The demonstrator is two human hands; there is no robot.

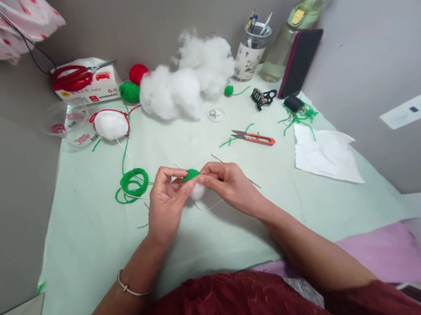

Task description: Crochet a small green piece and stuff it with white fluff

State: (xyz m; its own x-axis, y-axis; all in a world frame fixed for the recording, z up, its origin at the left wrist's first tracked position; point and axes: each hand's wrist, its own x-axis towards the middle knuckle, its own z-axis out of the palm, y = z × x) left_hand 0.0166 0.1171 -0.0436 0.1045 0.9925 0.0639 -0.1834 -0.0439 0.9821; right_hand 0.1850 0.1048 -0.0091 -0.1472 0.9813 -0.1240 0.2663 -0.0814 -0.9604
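Between my two hands is a small crocheted piece (192,174), green on top with a white rounded part below. My left hand (166,200) pinches its left side between thumb and fingers. From the other side, my right hand (231,183) grips it the same way, thumb close to the left thumb. A crochet hook (254,182) lies partly under my right hand. Left of my hands rests a loose coil of green yarn (134,184), and a thin white strand curves below the piece. My fingers cover much of its sides.
White stuffing (185,83) is heaped at the back, beside red (137,73) and green yarn balls (129,92). Orange thread snips (255,137) lie right of centre. A white yarn ball (111,124), pen jar (252,52), bottle (279,53), phone (301,63) and paper (326,156) stand or lie around.
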